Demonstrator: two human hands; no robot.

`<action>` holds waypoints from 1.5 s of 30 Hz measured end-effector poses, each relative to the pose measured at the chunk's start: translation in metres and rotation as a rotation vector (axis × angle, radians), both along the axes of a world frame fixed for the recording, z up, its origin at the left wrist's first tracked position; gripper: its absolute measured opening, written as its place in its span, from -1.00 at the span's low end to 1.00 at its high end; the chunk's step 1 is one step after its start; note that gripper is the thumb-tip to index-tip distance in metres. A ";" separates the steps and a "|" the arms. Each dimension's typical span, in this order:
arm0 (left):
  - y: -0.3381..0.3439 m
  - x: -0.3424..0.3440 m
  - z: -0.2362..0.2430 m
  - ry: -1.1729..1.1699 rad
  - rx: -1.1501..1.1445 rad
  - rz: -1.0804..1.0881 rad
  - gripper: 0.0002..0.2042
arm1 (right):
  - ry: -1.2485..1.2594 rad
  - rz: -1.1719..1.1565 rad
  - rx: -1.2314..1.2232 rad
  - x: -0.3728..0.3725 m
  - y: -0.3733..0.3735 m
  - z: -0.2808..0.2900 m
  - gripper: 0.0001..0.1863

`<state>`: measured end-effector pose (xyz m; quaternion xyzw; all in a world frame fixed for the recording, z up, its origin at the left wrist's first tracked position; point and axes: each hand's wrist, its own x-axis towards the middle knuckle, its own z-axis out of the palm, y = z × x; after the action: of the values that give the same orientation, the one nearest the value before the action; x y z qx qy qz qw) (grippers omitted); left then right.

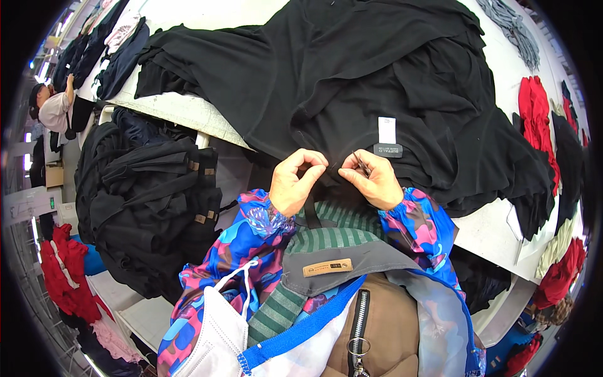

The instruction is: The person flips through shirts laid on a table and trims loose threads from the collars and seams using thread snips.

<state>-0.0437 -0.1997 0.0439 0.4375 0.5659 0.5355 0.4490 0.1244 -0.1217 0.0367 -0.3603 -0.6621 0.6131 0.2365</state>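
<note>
A black garment point(370, 69) of soft cloth lies spread over the white table in front of me, its near edge falling toward my lap. My left hand point(298, 181) is closed in a pinch at that edge; what lies between thumb and forefinger is too small to make out. Close beside it, my right hand point(374, 181) is closed around small dark thread snips point(361, 164), fingertips almost meeting those of the left. Just beyond the right hand, a black neck label point(387, 150) and a white tag point(387, 130) show on the cloth.
A big heap of black garments point(147, 201) is piled at my left, below the table edge point(188, 116). Red garments point(536, 119) and a grey one point(512, 28) lie at the right. At far left, a person point(55, 110) stands by dark clothes.
</note>
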 end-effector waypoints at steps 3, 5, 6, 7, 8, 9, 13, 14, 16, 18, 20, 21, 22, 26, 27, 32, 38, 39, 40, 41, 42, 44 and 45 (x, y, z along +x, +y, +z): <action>0.001 0.002 0.002 -0.065 -0.047 0.023 -0.90 | 0.011 -0.010 0.003 -0.001 0.000 0.000 -0.87; 0.006 0.007 0.007 0.282 0.015 0.019 -0.87 | -0.006 0.006 0.009 -0.001 0.000 0.002 -0.87; 0.009 0.010 0.012 0.382 0.087 0.028 -0.89 | -0.022 0.025 0.015 -0.001 0.000 0.003 -0.87; 0.009 0.009 0.010 0.383 0.087 0.031 -0.89 | -0.022 0.028 0.016 -0.001 0.000 0.003 -0.87; 0.010 0.008 0.008 0.350 0.087 0.018 -0.90 | -0.023 0.026 0.004 -0.001 -0.001 0.002 -0.87; 0.010 0.008 0.006 0.318 0.086 0.005 -0.92 | -0.025 0.024 -0.008 0.000 -0.001 0.002 -0.87; 0.003 -0.001 0.001 0.275 0.055 0.039 -0.96 | 0.008 -0.023 -0.034 0.001 0.001 -0.003 -0.87; 0.001 -0.002 0.000 0.274 0.054 0.038 -0.96 | -0.015 -0.021 -0.017 0.001 0.001 0.000 -0.85; -0.001 -0.002 -0.002 0.143 0.022 -0.016 -0.95 | -0.040 -0.021 0.000 0.002 0.003 0.009 -0.82; -0.004 -0.002 0.003 0.091 -0.021 -0.002 -0.95 | -0.076 -0.006 0.323 0.005 0.008 0.018 -0.75; -0.005 -0.003 0.004 0.036 -0.061 0.008 -0.95 | -0.098 0.083 0.427 0.012 0.014 0.023 -0.71; -0.006 -0.004 0.002 0.017 -0.055 -0.004 -0.95 | -0.121 0.170 0.531 0.014 0.016 0.026 -0.66; -0.006 -0.005 0.001 -0.002 -0.050 -0.015 -0.95 | -0.154 0.191 0.725 0.014 0.017 0.031 -0.65; -0.006 -0.005 -0.003 -0.003 -0.033 -0.018 -0.95 | -0.352 0.243 0.982 0.006 0.012 0.046 -0.60; -0.006 -0.005 -0.001 0.008 -0.027 -0.014 -0.94 | -0.354 0.242 0.982 0.004 0.011 0.046 -0.60; -0.004 -0.004 -0.001 0.010 -0.037 -0.007 -0.93 | -0.447 0.267 1.053 -0.004 0.010 0.036 -0.64; 0.009 -0.024 -0.004 0.138 0.034 0.385 -0.74 | -0.235 0.151 0.646 0.002 0.023 0.034 -0.74; 0.017 -0.025 0.004 0.153 -0.082 0.413 -0.70 | -0.224 0.128 0.482 0.002 0.024 0.034 -0.71; 0.024 -0.028 -0.001 0.189 -0.124 0.391 -0.70 | -0.154 0.090 0.459 -0.001 0.025 0.034 -0.74; 0.029 -0.033 -0.007 0.228 -0.166 0.373 -0.70 | -0.151 0.094 0.458 -0.006 0.023 0.028 -0.74; 0.034 -0.037 -0.002 0.040 -0.252 0.295 -0.74 | -0.088 0.089 0.450 -0.010 0.022 0.024 -0.76; 0.034 -0.045 -0.017 -0.369 -0.150 0.226 -0.87 | -0.035 0.113 0.438 -0.013 0.020 0.015 -0.81; 0.035 -0.044 -0.015 -0.570 -0.102 0.225 -0.90 | -0.073 0.151 0.443 -0.012 0.019 0.009 -0.82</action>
<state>-0.0874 -0.1649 0.0286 0.1812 0.4882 0.6537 0.5491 0.1129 -0.1025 0.0462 -0.2709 -0.8136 0.4555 0.2393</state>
